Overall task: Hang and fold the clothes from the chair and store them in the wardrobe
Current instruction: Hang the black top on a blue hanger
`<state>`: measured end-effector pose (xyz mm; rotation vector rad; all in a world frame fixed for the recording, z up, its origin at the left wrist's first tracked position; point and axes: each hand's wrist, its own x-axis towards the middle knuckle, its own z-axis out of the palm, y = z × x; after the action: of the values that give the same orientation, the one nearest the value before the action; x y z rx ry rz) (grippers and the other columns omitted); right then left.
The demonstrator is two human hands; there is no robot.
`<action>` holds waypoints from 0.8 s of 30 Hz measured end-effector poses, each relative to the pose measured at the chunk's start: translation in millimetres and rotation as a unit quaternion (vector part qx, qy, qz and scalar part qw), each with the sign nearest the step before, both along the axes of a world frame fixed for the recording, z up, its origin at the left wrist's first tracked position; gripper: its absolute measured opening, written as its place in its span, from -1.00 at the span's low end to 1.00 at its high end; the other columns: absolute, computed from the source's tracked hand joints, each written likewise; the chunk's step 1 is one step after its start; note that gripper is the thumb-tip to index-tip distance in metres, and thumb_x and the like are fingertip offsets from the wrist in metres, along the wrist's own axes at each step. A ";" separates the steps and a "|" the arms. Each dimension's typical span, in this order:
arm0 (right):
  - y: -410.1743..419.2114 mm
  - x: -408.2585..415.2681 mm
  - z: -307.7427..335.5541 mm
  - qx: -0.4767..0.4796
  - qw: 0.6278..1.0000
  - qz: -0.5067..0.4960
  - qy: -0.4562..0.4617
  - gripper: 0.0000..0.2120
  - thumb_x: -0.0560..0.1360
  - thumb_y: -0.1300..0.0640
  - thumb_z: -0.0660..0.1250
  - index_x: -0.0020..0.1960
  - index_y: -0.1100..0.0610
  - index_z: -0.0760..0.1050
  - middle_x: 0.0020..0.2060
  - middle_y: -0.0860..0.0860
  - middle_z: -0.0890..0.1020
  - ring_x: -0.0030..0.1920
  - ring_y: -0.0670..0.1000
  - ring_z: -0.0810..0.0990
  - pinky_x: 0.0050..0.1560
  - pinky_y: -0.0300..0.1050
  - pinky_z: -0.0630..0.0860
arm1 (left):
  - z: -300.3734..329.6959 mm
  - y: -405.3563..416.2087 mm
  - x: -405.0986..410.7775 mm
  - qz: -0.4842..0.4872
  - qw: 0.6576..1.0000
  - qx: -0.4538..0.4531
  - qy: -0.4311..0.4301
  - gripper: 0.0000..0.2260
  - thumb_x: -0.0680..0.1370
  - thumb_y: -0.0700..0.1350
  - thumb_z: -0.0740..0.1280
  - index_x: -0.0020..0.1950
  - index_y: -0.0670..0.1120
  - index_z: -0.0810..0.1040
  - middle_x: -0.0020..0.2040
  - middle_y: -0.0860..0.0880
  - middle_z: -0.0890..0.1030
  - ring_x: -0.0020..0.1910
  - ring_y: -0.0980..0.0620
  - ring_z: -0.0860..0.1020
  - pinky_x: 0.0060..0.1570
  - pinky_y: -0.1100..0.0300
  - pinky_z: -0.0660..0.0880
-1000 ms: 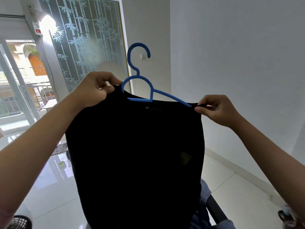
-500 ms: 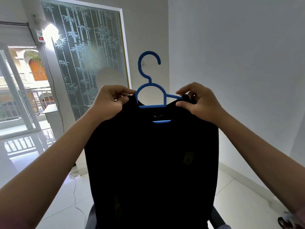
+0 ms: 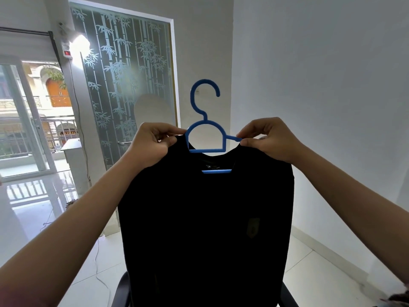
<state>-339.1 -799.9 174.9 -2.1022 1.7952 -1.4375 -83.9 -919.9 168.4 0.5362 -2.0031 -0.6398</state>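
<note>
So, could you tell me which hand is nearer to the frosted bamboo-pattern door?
Left. The left hand grips the black shirt at its shoulder, right beside the bamboo-pattern door; the right hand holds the opposite shoulder, beyond the blue hanger.

Frosted glass panel (image 3: 124, 85) with a pale bamboo pattern, set in the far wall behind. Left of it, a sliding glass door (image 3: 24, 120) giving onto a balcony railing (image 3: 15, 140) and buildings beyond. Small white box with a red mark (image 3: 66, 52) mounted high beside the panel, bright glare next to it. Thin cable (image 3: 97, 262) trailing across the glossy white tiled floor (image 3: 321, 280). Plain white wall (image 3: 321, 85) at right.
</note>
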 end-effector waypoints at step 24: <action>2.4 -26.6 -2.5 0.054 0.998 0.010 -0.032 -0.79 0.47 0.32 0.40 -0.01 0.05 0.54 -0.21 0.04 0.67 -0.27 -0.09 0.62 -0.23 -0.41 0.47 | -15.1 -16.9 28.8 0.076 0.995 0.025 0.066 -0.68 0.48 -0.42 0.33 -0.14 0.02 0.62 -0.16 -0.05 0.64 -0.24 0.19 0.59 -0.04 0.33 0.55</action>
<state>-365.8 -797.5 172.4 -1.9934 1.7805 -1.3546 -55.2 -936.8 153.3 0.6523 -1.8075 -0.6163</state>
